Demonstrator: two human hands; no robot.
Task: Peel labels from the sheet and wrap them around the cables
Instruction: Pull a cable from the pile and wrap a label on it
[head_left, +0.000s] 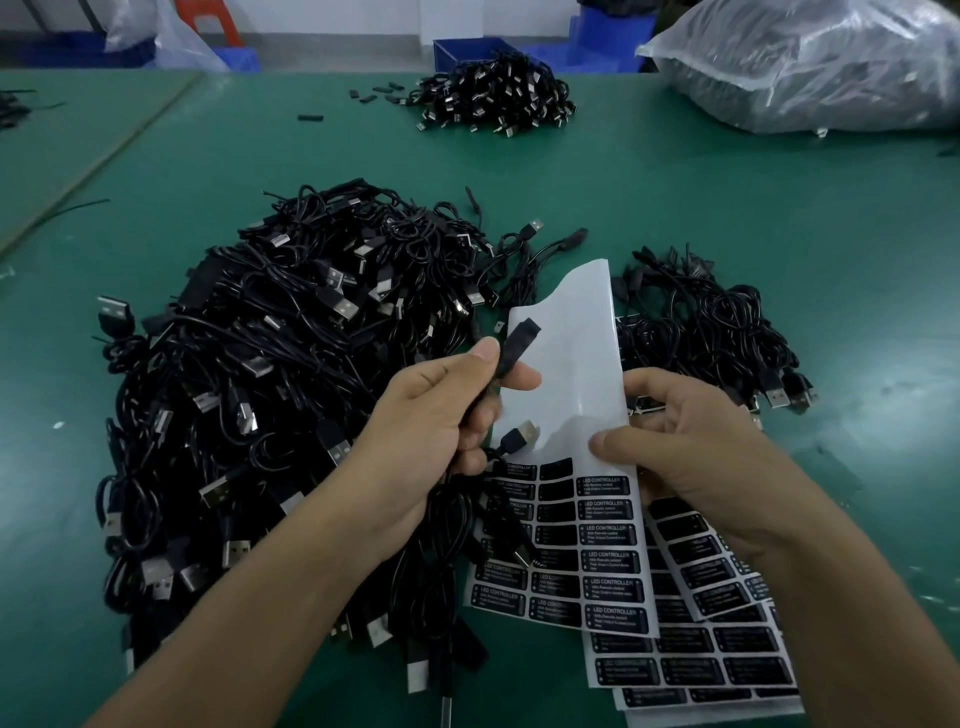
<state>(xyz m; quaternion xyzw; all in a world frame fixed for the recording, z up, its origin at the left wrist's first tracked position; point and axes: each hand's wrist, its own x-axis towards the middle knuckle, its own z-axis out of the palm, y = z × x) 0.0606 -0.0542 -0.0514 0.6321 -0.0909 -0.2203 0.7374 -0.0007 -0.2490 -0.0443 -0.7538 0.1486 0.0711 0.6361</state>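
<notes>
Black cable is being pinched upright in the closed left hand, beside the cable pile. The right hand, thumb and fingers closed, is curling the label sheet; bending the backing sharply should lift a label's edge cleanly.

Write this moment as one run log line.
left hand: holds cable | right hand: holds label sheet, blank top bent up | label on cable: none seen

Green work table. Large heap of black USB cables at left; smaller heap right; another far. Left hand pinches one cable; right hand grips the label sheet (upper part bare backing), over further sheets.
</notes>
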